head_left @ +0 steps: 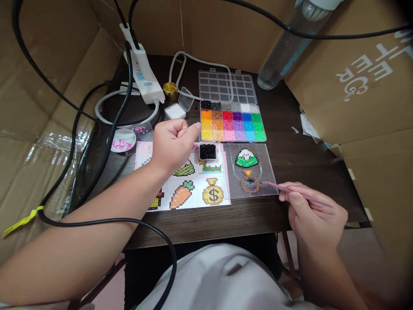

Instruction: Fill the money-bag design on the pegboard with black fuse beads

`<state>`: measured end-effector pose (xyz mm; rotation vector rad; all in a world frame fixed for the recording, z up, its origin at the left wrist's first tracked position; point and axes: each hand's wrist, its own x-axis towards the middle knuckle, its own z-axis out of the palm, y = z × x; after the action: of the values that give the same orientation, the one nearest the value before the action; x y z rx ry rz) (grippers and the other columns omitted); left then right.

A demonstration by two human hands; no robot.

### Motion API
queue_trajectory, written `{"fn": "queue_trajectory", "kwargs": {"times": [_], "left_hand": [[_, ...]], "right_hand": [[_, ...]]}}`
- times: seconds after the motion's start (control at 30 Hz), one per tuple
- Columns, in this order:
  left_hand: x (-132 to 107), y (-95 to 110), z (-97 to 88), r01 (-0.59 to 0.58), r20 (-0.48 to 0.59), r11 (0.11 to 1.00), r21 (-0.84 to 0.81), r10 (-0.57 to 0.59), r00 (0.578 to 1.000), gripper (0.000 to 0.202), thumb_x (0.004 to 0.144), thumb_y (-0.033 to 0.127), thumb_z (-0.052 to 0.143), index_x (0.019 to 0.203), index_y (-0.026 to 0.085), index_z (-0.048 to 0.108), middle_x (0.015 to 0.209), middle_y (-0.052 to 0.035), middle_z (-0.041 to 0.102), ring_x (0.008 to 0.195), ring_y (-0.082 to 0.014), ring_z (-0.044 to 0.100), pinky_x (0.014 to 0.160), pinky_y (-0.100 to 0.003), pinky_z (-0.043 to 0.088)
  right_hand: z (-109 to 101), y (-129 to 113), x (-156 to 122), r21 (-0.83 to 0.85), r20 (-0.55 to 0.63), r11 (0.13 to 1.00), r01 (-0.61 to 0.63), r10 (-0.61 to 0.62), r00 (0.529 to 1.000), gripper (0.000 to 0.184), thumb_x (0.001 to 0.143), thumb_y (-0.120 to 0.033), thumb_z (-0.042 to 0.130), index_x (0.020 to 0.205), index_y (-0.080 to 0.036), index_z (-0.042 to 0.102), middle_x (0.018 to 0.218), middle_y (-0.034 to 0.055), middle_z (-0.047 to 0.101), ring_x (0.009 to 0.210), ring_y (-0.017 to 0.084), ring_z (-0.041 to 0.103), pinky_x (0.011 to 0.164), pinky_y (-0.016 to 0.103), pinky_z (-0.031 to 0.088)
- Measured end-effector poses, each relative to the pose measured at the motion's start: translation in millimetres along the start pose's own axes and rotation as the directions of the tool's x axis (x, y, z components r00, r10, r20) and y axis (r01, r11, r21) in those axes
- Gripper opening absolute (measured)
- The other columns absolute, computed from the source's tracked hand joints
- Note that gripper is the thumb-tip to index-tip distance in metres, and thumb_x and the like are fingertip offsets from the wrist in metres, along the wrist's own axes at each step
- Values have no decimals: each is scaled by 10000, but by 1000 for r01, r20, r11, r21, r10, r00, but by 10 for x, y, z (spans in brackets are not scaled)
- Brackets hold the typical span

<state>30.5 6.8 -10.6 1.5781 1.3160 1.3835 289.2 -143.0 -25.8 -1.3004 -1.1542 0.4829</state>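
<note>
My right hand (314, 213) pinches a pair of pink tweezers (300, 193), their tips at the right edge of a money-bag bead figure (250, 183) on a clear pegboard (232, 172). The figure has a brown outline, a yellow-orange top and some black beads inside. Something dark and tiny shows near the tips. Above it on the board lies a finished-looking rice-ball bead figure (247, 158). My left hand (174, 144) is closed, its thumb at the raised clear lid (209, 132) of a small box of black beads (208, 151). Beneath that hand lies a pattern sheet (196, 202).
Behind stands a sorted bead case (232, 122) with its lid (227, 86) folded back. A box of white beads (175, 111), a gold cup (170, 90), a power strip (145, 77) and a bottle (284, 56) surround it. A black cable (112, 220) crosses my left forearm.
</note>
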Motion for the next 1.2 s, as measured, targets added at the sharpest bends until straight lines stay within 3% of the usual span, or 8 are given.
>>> {"fn": "queue_trajectory", "kwargs": {"times": [0.23,0.6,0.77,0.97,1.2], "left_hand": [[3,-5,8,-27,-9,1000,7,27,1000,529,764,243,670,499,190,216,457,45,265,464,-91,236,466,-298,211],[28,-77,3,-31,-12,999,-18,31,999,552,780,274,688,484,192,230,446,43,289,443,-87,274,465,-314,206],[23,-74,6,-31,-20,999,-9,31,999,539,774,252,687,492,189,233,467,45,277,462,-84,262,471,-304,209],[12,-31,12,-24,-22,1000,-9,24,999,544,761,252,690,488,186,225,475,47,241,479,-87,226,475,-296,198],[19,-51,8,-41,-15,999,-9,41,999,542,761,260,692,481,188,234,469,46,245,481,-92,230,480,-300,198]], "right_hand": [[26,153,-60,-36,-78,995,-98,95,992,66,804,-202,738,850,-180,781,755,51,737,597,146,639,586,315,522],[8,217,-59,12,-42,998,-66,67,997,102,824,-155,716,883,-202,785,746,39,737,672,170,677,683,351,554],[18,196,-49,-1,13,1000,-12,12,1000,129,830,-130,699,876,-215,784,708,23,725,705,181,686,714,359,549],[10,116,-38,-30,161,999,33,-28,987,208,834,-76,670,910,-235,780,803,24,748,702,165,673,678,343,545],[10,109,-33,-56,181,997,54,-43,982,240,837,-52,660,921,-245,774,793,8,744,731,155,674,697,330,553]]}}
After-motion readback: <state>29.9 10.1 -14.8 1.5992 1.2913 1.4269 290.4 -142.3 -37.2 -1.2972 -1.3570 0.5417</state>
